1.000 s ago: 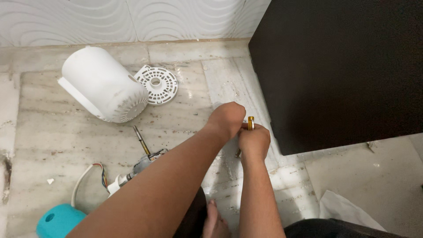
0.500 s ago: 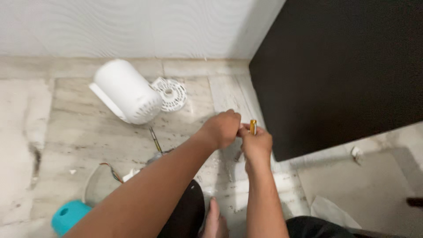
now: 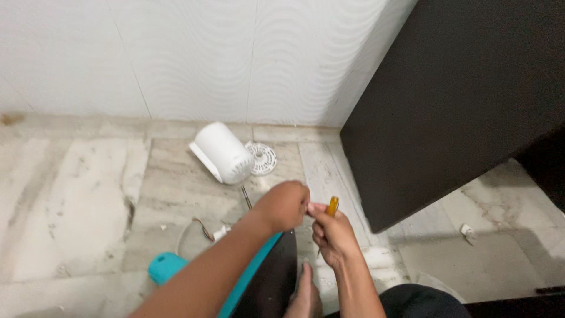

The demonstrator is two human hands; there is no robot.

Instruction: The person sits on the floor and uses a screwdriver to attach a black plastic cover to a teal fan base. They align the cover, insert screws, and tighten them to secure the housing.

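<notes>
My right hand (image 3: 331,232) grips a screwdriver with an amber handle (image 3: 332,205), its thin shaft pointing down toward the floor. My left hand (image 3: 283,205) is closed and pressed against my right fingers beside the handle; whatever it pinches is hidden. Both hands hover above the marble floor. Beyond them lie a white cylindrical housing (image 3: 222,152) on its side and a white round vented cover (image 3: 263,159).
A dark cabinet (image 3: 447,100) stands at the right. A second screwdriver (image 3: 246,196), a small motor with coloured wires (image 3: 212,232) and a teal plastic part (image 3: 166,267) lie on the floor (image 3: 88,194). My bare foot (image 3: 305,294) rests below the hands.
The view has pulled back and tilted up, showing more wall. My hands stay together on the screwdriver, now higher above the floor and nearer to me.
</notes>
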